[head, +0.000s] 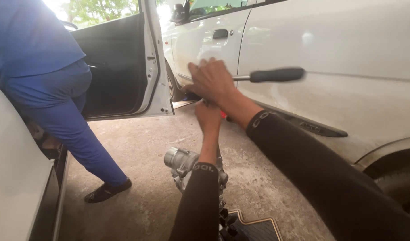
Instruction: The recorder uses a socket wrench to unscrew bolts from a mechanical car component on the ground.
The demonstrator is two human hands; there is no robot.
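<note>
Two hands meet in the middle of the frame, both in black sleeves. The right hand [211,80] sits higher, fingers curled shut around the top of a tool whose steel shank and black handle [276,74] stick out to the right, level, in front of the white car [330,53]. The left hand [208,117] is just below it, closed around something slim with a bit of red showing at its right edge; what exactly it grips is blurred. Straight under the left forearm, low in the centre, a metal assembly [183,165] with a round silvery end stands on the concrete floor [142,147], its lower part resting by a black floor mat [254,230] at the bottom edge. In the upper left, a person in blue clothes [48,89] leans into an open car door [124,67], one black shoe [107,190] planted on the floor.
</note>
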